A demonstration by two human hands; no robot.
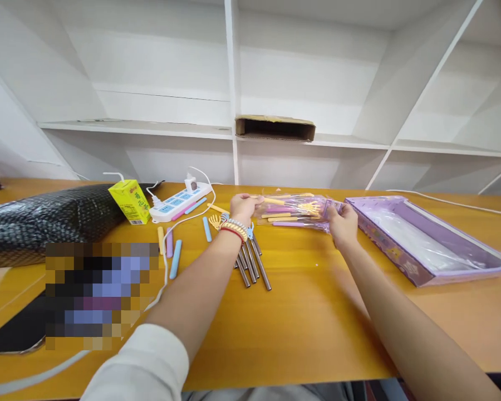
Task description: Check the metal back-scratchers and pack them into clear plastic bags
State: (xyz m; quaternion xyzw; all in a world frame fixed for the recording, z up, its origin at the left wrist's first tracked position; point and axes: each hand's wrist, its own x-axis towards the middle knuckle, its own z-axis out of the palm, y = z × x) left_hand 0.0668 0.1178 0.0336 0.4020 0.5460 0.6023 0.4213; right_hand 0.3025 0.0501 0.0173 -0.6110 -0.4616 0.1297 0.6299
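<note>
Both of my hands hold a clear plastic packet (294, 212) of pastel sticks and small yellow hand-shaped pieces, just above the wooden table (300, 323). My left hand (244, 207) pinches its left end; a beaded bracelet sits on that wrist. My right hand (342, 224) grips its right end with closed fingers. Several grey metal rods (254, 264) lie under my left wrist. Loose blue, pink and yellow sticks (176, 258) lie to the left of them.
An open purple box (426, 242) lies at the right. A white power strip (180, 203), a yellow drink carton (131, 201) and a black bubble-wrap bag (45, 220) are at the left. A dark phone (14, 334) rests at the near left. White shelves rise behind.
</note>
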